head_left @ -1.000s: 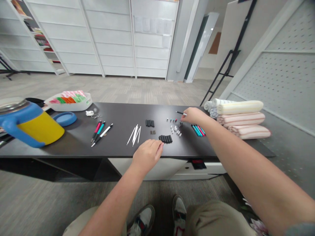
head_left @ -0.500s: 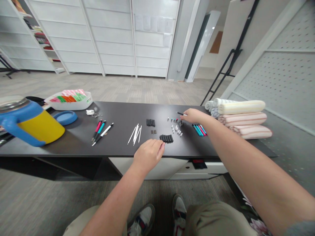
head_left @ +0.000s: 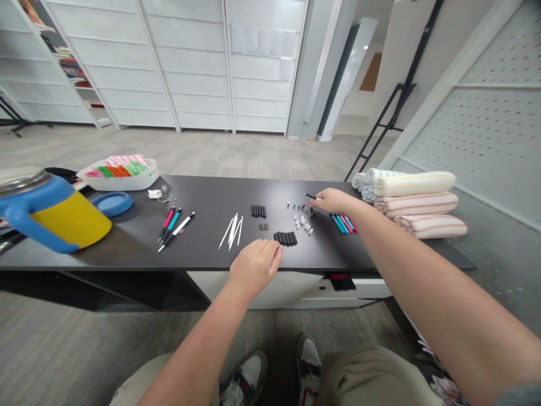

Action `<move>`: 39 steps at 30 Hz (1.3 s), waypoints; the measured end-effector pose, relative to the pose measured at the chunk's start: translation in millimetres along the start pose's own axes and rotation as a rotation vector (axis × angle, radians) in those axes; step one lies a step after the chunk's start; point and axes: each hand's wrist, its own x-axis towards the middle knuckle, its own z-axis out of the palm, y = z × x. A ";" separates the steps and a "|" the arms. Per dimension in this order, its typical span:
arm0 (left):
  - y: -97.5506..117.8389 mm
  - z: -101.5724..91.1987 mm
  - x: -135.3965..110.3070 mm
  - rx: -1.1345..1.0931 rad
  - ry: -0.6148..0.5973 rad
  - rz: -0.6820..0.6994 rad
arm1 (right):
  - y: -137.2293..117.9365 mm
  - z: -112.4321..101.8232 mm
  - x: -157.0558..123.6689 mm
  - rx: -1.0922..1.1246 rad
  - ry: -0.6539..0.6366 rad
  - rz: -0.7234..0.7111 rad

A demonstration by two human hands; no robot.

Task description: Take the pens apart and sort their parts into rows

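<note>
Matte black laminate fills my feed from this head camera: a long black worktop (head_left: 203,256) with small parts laid out along it. The right hand (head_left: 336,200) reaches toward the rear edge, right of centre, its fingers pinching a slim black pen barrel (head_left: 310,195) with its tip pointing left. As far as I can tell, the barrel is held clear of the surface, above a scatter of small white plastic pen parts (head_left: 302,223). A fingertip pinch seems suited to so thin a piece. The left hand (head_left: 256,264) is released, fingers loosely curled and empty, near the front edge and just beside a tight row of black cylindrical tubes (head_left: 285,238); I cannot tell whether the fingertips touch them.

Everything appears sorted like with like, I judge so that each kind can be picked out at a glance: a fan of thin white rods (head_left: 231,232), a row of shorter black tubes (head_left: 258,211), and a small cluster of dark metal pieces (head_left: 263,226). Whole pens flank the layout: red, teal and white ones (head_left: 174,228) left of centre, and a tight bunch of teal, pink and black ones (head_left: 342,223) under the right wrist. Toward the left end stand a blue-and-yellow tumbler (head_left: 71,223) and a white tray (head_left: 127,184) of coloured packets; folded striped towels (head_left: 416,203) are stacked off the right end.
</note>
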 end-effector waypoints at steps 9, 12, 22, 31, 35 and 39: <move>0.4 -0.9 0.9 0.009 -0.020 -0.005 | 0.2 -1.7 -2.8 0.013 0.014 -0.015; 0.3 -0.7 0.9 0.004 -0.025 -0.005 | -1.5 -0.2 -4.3 0.014 0.024 -0.022; 0.5 -0.7 -0.2 -0.030 -0.041 -0.021 | -13.3 -10.9 -26.9 -0.020 0.174 0.022; -1.1 -20.9 14.1 -0.520 0.066 -0.487 | -91.3 36.6 -134.6 0.607 0.288 -0.335; -7.8 -28.4 17.9 -0.830 0.068 -0.642 | -123.4 66.4 -157.4 0.880 0.209 -0.400; -10.3 -30.9 19.2 -0.954 0.073 -0.656 | -135.6 78.3 -157.9 1.020 0.142 -0.509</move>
